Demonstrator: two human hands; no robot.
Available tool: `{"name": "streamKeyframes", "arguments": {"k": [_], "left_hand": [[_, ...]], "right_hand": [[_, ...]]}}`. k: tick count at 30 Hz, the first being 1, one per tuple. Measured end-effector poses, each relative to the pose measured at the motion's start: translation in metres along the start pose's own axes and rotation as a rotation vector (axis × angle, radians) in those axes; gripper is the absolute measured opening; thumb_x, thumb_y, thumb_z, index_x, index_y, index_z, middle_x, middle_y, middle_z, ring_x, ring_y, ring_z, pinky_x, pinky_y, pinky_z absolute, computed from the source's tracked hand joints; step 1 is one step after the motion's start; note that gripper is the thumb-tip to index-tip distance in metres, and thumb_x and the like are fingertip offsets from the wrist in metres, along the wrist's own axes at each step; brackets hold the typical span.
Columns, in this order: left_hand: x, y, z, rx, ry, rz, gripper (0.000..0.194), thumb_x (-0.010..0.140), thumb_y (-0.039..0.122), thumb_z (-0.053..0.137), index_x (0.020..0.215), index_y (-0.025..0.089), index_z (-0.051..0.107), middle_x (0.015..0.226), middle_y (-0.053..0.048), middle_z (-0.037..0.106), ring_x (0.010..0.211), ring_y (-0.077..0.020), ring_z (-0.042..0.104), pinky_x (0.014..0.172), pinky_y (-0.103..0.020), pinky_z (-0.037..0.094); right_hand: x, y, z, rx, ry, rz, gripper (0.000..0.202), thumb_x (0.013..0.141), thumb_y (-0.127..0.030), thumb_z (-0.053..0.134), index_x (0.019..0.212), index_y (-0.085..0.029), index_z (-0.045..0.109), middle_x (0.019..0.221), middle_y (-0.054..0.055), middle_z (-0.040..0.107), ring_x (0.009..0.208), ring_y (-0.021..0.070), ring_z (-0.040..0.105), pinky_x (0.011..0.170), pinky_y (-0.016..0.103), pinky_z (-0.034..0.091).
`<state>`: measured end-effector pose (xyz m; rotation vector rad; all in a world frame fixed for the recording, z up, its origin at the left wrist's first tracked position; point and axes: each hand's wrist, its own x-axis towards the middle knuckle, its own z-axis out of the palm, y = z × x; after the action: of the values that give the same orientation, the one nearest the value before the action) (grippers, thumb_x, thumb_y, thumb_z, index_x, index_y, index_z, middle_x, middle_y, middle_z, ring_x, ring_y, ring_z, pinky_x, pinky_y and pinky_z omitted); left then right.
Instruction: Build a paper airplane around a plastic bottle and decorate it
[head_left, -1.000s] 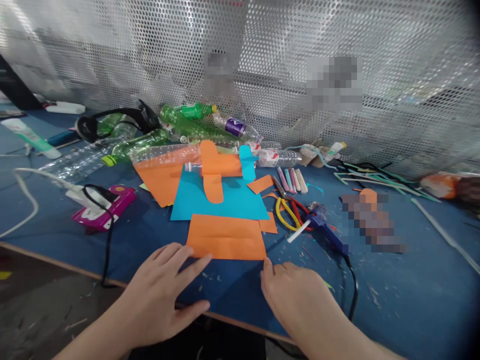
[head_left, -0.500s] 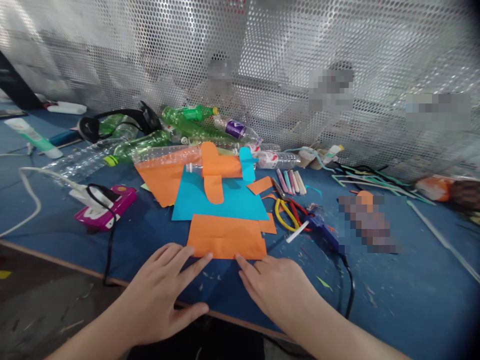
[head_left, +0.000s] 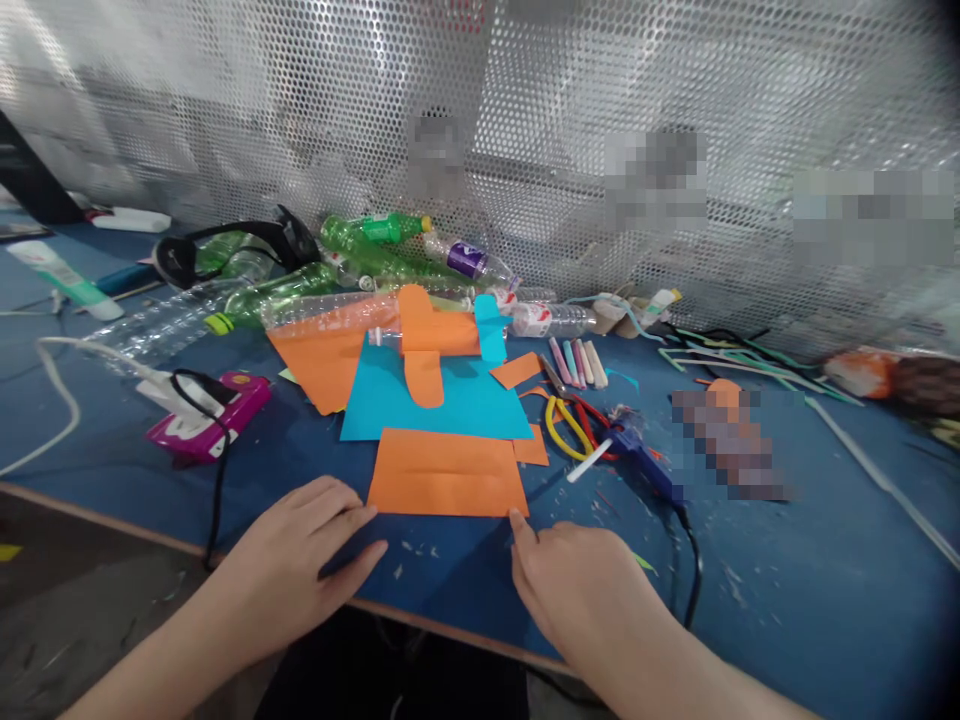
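Blue worktop [head_left: 795, 600], pretty cluttered, backed by a perforated metal screen [head_left: 540, 120]. Over on the left, a white-and-green tube [head_left: 64, 280] is parked near some clear and green bottles [head_left: 281, 290], with a purple box [head_left: 247, 400] placed closer to the front. Next up is the left hand [head_left: 304, 550], loosely spread with nothing gripped, its fingertips rested at the near left corner of an orange sheet [head_left: 442, 480]. That orange sheet is laid flat in the middle, just in front of a blue sheet [head_left: 480, 408], and an orange-wrapped bottle [head_left: 454, 335] is perched above that. Looks like paper or thin card, so probably super light, bendy and easily creased (a faint line can be seen across it). Probably best held by opposite edges or corners, with the middle left unsqueezed. At the near right corner, the right hand [head_left: 581, 575] is placed with fingers curled and index fingertip on the edge; whether it's pinched or just pressed can't be told. Further right, yellow-handled scissors [head_left: 552, 425] and a blue glue gun [head_left: 645, 465] are left lying.
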<state>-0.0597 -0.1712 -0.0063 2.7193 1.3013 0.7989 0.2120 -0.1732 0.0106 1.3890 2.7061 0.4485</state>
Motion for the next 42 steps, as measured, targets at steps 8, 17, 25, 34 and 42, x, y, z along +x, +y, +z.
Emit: {"name": "streamKeyframes", "arguments": {"k": [8, 17, 25, 34, 42], "left_hand": [[0.069, -0.017, 0.005, 0.03, -0.239, 0.034, 0.07, 0.074, 0.052, 0.065, 0.13, 0.016, 0.045, 0.128, -0.015, 0.047, 0.118, -0.0329, 0.044, 0.092, -0.046, 0.042], [0.114, -0.031, 0.012, -0.033, -0.527, 0.046, 0.066, 0.067, 0.05, 0.066, 0.122, 0.018, 0.052, 0.112, -0.011, 0.062, 0.101, -0.0292, 0.056, 0.077, -0.035, 0.046], [0.143, -0.038, -0.016, -0.538, -0.558, -0.033, 0.023, 0.076, 0.036, 0.062, 0.091, 0.019, 0.064, 0.088, -0.001, 0.067, 0.077, -0.0188, 0.062, 0.065, -0.026, 0.044], [0.172, -0.02, 0.028, -1.481, -0.154, -0.56, 0.04, 0.066, 0.031, 0.076, 0.101, 0.019, 0.061, 0.099, -0.008, 0.068, 0.085, -0.0233, 0.065, 0.066, -0.029, 0.051], [0.152, -0.003, 0.065, -0.853, 0.127, -0.322, 0.052, 0.071, 0.034, 0.069, 0.116, 0.02, 0.048, 0.106, -0.008, 0.058, 0.098, -0.0262, 0.057, 0.088, -0.044, 0.044]], "right_hand": [[0.043, 0.022, 0.012, 0.359, 0.246, 0.081, 0.048, 0.08, -0.046, 0.063, 0.115, -0.014, 0.058, 0.103, 0.013, 0.062, 0.099, 0.0269, 0.057, 0.083, 0.04, 0.047], [0.044, 0.022, 0.025, 0.584, 0.173, 0.164, 0.069, 0.076, -0.041, 0.068, 0.134, -0.014, 0.042, 0.116, 0.013, 0.053, 0.112, 0.0296, 0.048, 0.097, 0.048, 0.04], [0.047, 0.04, 0.004, 1.032, 0.611, 0.378, 0.024, 0.078, -0.023, 0.064, 0.098, -0.021, 0.052, 0.099, 0.005, 0.052, 0.093, 0.0189, 0.057, 0.084, 0.035, 0.049], [0.058, 0.082, 0.009, 1.779, 0.639, 0.486, 0.038, 0.078, -0.051, 0.061, 0.1, -0.019, 0.058, 0.089, 0.006, 0.067, 0.079, 0.0174, 0.066, 0.078, 0.033, 0.052], [0.06, 0.072, 0.018, 1.619, 0.569, 0.472, 0.032, 0.074, -0.045, 0.067, 0.088, -0.016, 0.064, 0.07, 0.001, 0.065, 0.054, 0.014, 0.059, 0.056, 0.028, 0.051]]}}
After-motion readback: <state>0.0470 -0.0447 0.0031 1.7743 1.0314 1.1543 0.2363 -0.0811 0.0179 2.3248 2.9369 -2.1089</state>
